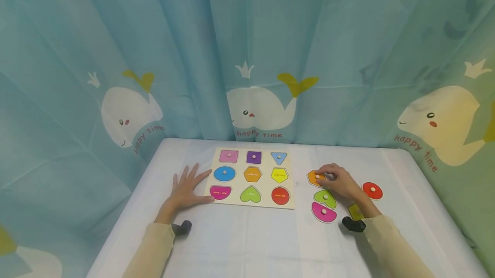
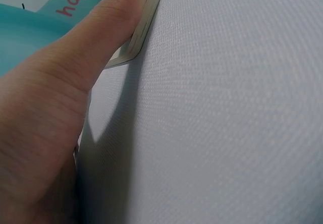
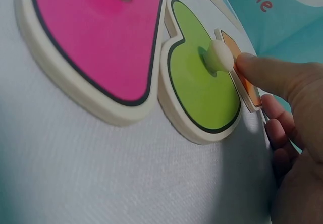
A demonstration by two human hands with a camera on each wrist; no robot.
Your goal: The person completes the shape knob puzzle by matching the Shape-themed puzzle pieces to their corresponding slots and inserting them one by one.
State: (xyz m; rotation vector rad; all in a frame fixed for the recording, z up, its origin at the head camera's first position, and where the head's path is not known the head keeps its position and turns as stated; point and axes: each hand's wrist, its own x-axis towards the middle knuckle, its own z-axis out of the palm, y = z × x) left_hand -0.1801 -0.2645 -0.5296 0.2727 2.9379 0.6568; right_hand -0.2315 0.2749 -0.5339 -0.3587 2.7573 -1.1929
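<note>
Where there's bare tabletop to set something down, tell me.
Widest: tabletop between the sleeves, nearer than the puzzle board. Also right of the red circle piece. Crowded: by the right hand, where orange hexagon, green heart and magenta half-round pieces cluster.

One board (image 1: 266, 184) carries four knobbed pieces (image 1: 258, 154) and five knobless shapes (image 1: 252, 178). Five loose pieces (image 1: 318, 212) and two hands (image 1: 186, 190) show above one table (image 1: 263, 243). The curtain (image 1: 270, 20) shows four whales (image 1: 263, 106), some partial.
</note>
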